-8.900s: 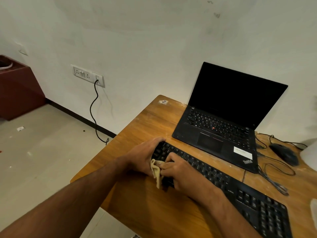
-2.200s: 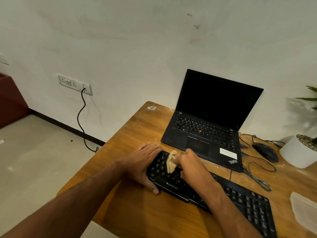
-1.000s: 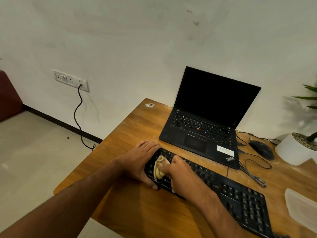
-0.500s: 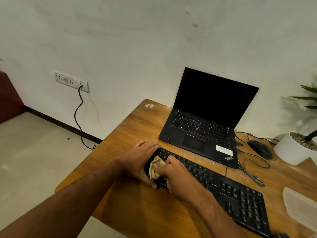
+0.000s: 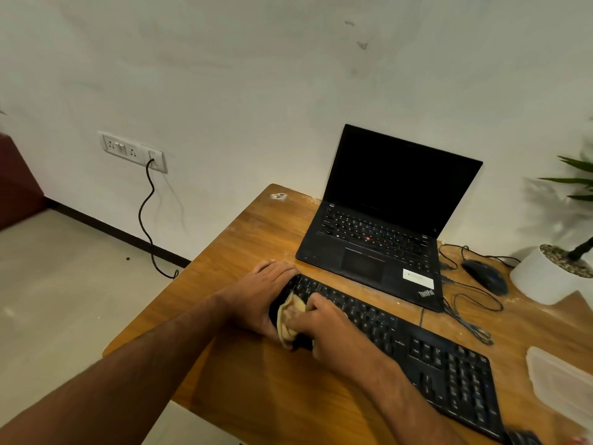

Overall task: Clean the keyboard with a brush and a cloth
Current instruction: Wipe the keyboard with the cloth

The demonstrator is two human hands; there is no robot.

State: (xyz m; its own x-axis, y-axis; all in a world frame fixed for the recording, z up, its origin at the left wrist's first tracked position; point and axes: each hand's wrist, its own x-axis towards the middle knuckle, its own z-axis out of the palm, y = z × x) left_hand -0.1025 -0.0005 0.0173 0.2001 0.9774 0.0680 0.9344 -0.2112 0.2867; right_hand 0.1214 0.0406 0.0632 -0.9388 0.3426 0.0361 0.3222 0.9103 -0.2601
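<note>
A long black keyboard (image 5: 417,348) lies diagonally on the wooden table (image 5: 256,396). My left hand (image 5: 260,297) rests on the keyboard's left end, fingers stretched along its far corner and thumb at the near edge. My right hand (image 5: 324,329) grips a bunched beige cloth (image 5: 287,319) and presses it onto the keys at the left end, beside my left hand. No brush is in view.
An open black laptop (image 5: 378,239) stands behind the keyboard. To its right lie a black mouse (image 5: 484,276) with tangled cables (image 5: 465,309) and a white plant pot (image 5: 545,277). A clear plastic lid (image 5: 564,383) lies at the right edge. The table's left edge drops to the floor.
My right hand has dragged the cloth from the upper key rows down toward the keyboard's near left corner. My left hand has stayed on the left end.
</note>
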